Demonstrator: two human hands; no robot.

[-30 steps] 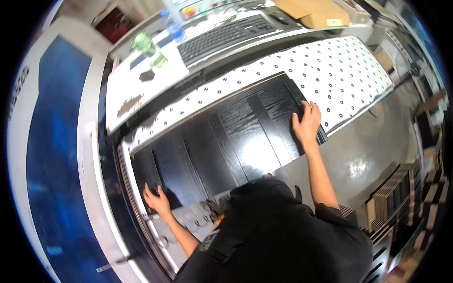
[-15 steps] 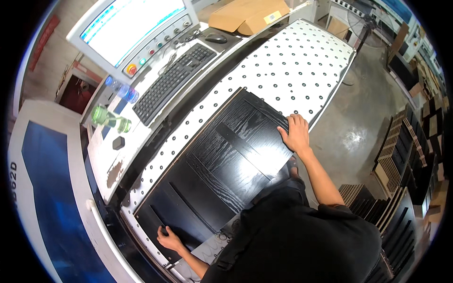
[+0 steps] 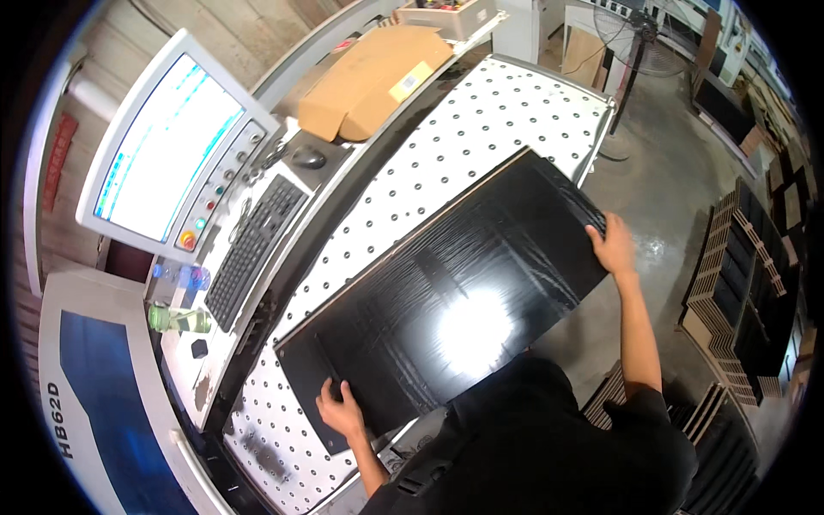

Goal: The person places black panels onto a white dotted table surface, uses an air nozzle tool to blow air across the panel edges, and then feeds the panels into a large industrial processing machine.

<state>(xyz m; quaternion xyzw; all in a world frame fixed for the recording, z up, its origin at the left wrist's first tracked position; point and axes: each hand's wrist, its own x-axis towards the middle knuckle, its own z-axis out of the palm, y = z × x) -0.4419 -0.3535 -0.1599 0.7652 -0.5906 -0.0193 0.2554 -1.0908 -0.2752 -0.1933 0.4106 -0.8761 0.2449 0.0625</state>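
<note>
A large black wood-grain panel with a glossy face and raised strips lies at a slant across the white dotted worktop. My left hand is at its near left part, thumb and forefinger apart on the dark face, holding it by the near edge; the other fingers are partly hidden. At the far right end, my right hand grips the panel's edge, its thumb over the top. Bright light glares on the panel's middle.
Beyond the worktop stand a monitor, a keyboard, a mouse and a flattened cardboard box. A green bottle stands at the left. Stacked panels fill the right side; a fan is behind.
The panel has slid to the right along the worktop, with both hands moving along on it. More of the dotted top shows at the lower left. The view has turned a little.
</note>
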